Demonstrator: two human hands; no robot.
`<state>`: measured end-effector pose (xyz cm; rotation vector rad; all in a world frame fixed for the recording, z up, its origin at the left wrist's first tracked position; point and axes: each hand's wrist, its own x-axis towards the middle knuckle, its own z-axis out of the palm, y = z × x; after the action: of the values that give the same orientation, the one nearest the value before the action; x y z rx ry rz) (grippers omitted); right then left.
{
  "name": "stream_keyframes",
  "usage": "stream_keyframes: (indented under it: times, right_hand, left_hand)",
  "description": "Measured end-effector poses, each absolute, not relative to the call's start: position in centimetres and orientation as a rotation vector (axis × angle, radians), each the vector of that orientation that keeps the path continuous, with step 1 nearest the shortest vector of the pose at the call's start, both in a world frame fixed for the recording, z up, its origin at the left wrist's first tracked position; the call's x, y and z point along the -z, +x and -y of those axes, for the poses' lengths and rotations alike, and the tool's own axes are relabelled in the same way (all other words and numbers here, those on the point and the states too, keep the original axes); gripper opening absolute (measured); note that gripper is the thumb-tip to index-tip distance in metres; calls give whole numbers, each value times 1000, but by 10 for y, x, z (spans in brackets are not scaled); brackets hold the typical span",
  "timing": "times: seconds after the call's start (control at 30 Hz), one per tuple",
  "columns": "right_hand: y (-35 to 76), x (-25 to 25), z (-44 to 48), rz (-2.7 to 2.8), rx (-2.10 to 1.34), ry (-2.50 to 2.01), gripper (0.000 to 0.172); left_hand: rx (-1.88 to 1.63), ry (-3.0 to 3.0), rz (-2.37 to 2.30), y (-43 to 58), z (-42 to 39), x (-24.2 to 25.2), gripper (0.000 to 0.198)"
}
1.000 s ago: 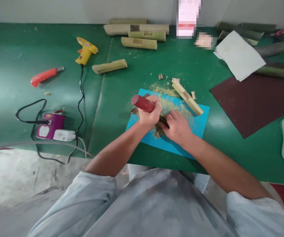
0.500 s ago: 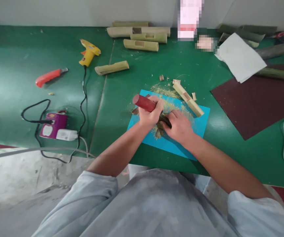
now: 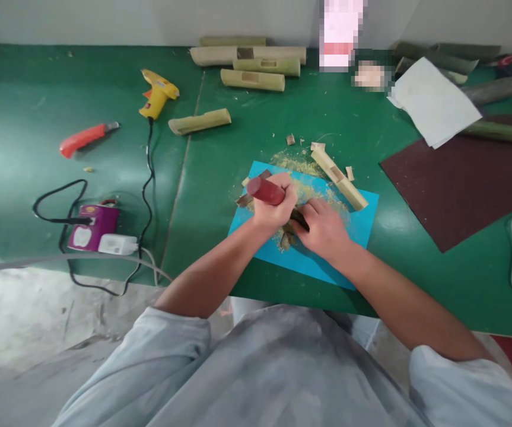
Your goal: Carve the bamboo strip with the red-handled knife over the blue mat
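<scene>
My left hand (image 3: 277,209) is closed around the thick red handle (image 3: 264,190) of a tool whose working end is hidden below the fist. Close beside it, my right hand (image 3: 324,228) grips a dark piece of bamboo (image 3: 299,219), mostly covered by the fingers. Both hands are over a blue sheet (image 3: 313,270) strewn with sawdust and chips. A pale bamboo tube (image 3: 347,188) with a rectangular cut-out lies on the sheet's far right part, apart from my hands.
Several cut bamboo tubes (image 3: 256,80) lie along the wall. To the left are a yellow glue gun (image 3: 160,95), a red utility knife (image 3: 84,140) and a purple power adapter (image 3: 98,225) with cords. A white paper (image 3: 433,107) overlaps a dark brown sheet (image 3: 451,190) on the right.
My left hand and the red handle have moved slightly right and down, the handle tipping more toward me. My right hand stays in place on the bamboo.
</scene>
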<state>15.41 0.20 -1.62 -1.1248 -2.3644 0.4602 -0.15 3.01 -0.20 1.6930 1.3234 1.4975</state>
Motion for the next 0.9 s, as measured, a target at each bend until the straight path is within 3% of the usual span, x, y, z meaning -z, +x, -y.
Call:
stream_keyframes:
  times: [0.33, 0.9]
  right_hand:
    - [154, 13, -2, 2413, -408, -1154, 21]
    - [154, 15, -3, 2363, -462, -1171, 16]
  left_hand:
    - [-1757, 1260, -1413, 2, -31, 11, 52]
    - [-1636, 1549, -1351, -3, -29, 17, 49]
